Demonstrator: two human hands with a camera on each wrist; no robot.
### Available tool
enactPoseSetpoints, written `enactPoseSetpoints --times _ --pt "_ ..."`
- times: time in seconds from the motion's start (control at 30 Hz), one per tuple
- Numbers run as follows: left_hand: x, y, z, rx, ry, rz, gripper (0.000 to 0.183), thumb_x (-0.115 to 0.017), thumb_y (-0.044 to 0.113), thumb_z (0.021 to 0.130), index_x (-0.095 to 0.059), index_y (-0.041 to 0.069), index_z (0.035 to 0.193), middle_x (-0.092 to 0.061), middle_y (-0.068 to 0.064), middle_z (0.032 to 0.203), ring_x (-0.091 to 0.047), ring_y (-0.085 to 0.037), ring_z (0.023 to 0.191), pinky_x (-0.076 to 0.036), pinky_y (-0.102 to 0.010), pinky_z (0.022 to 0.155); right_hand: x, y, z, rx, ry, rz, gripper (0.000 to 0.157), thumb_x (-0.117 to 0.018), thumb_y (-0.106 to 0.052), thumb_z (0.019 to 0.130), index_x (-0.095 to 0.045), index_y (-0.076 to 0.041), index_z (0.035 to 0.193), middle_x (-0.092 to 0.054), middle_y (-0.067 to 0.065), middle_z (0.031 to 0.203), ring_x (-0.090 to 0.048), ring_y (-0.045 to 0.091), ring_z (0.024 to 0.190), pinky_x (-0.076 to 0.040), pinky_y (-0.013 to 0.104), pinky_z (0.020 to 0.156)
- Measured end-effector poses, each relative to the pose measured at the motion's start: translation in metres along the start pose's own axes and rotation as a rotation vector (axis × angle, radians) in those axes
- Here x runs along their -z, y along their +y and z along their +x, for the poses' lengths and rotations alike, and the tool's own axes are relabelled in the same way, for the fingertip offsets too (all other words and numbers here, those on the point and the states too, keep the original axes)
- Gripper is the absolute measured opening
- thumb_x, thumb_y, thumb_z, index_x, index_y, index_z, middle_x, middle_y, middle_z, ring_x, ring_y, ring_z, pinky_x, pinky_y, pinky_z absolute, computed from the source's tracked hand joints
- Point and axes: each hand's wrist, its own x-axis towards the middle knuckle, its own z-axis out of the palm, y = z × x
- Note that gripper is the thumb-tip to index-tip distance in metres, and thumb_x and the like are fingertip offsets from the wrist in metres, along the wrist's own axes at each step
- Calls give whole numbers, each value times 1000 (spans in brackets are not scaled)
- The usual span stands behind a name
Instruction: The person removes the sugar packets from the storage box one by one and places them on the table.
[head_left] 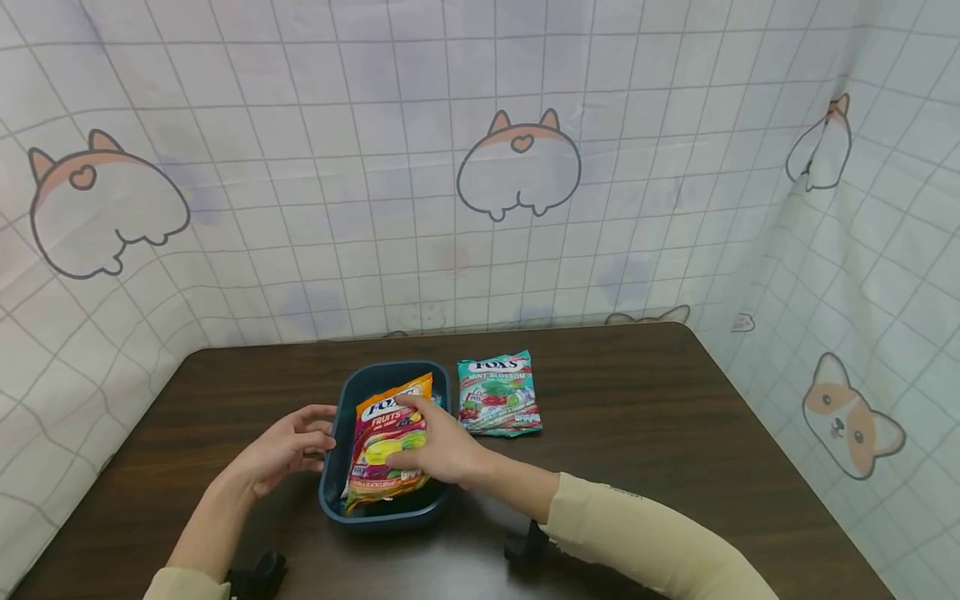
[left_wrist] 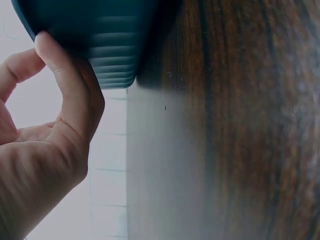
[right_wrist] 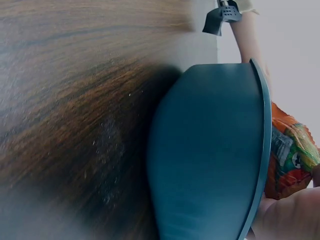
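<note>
My right hand (head_left: 446, 446) grips an orange and red bag of Fox's Fruits candy (head_left: 390, 442) by its right side. The bag overlaps the mouth of a dark blue-green plastic basket (head_left: 387, 522); in the right wrist view part of the candy bag (right_wrist: 290, 150) shows above the rim. At the basket's left side is my left hand (head_left: 288, 450), fingers loosely bent, with a fingertip right at the rim in the left wrist view. Just right of the basket, a teal bag of Fox's Mint Blossom candy (head_left: 498, 396) lies flat on the table.
The dark wood table (head_left: 637, 400) extends right of the teal bag. A white grid-patterned cloth (head_left: 375, 208) with dog drawings hangs behind the table and along its sides. Black wrist mounts (head_left: 258, 575) show below both hands.
</note>
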Motion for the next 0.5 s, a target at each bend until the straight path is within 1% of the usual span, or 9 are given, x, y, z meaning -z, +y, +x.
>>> enactPoseSetpoints --times 0.1,0.27,0.37,0.5 --pt "0 0 0 -1 -8 -9 61 -57 8 103 -24 -6 153 -62 -13 114 -62 -22 94 -58 -37 79 5 1 0 -2 20 50 74 -80 -16 91 -42 -22 154 -52 6 136 -56 24 113 -54 41 93" --pt "2 0 -1 -11 -27 -34 62 -58 10 104 -23 -7 152 -62 -10 111 -63 -20 93 -58 -36 80 15 4 0 7 36 90 73 -80 -18 92 -43 -24 154 -50 8 140 -55 26 116 -54 43 94" --pt "2 -1 -2 -12 -32 -52 62 -59 10 104 -24 -7 152 -62 -9 110 -63 -19 92 -58 -36 80 22 7 -2 17 45 89 73 -79 -21 92 -42 -26 155 -47 10 143 -54 29 118 -54 44 95" --pt "2 -2 -3 -14 -29 -57 60 -58 9 104 -24 -7 151 -63 -8 110 -64 -18 91 -58 -36 79 33 10 -6 30 75 47 74 -80 -28 92 -42 -30 156 -44 11 147 -50 31 124 -53 44 96"
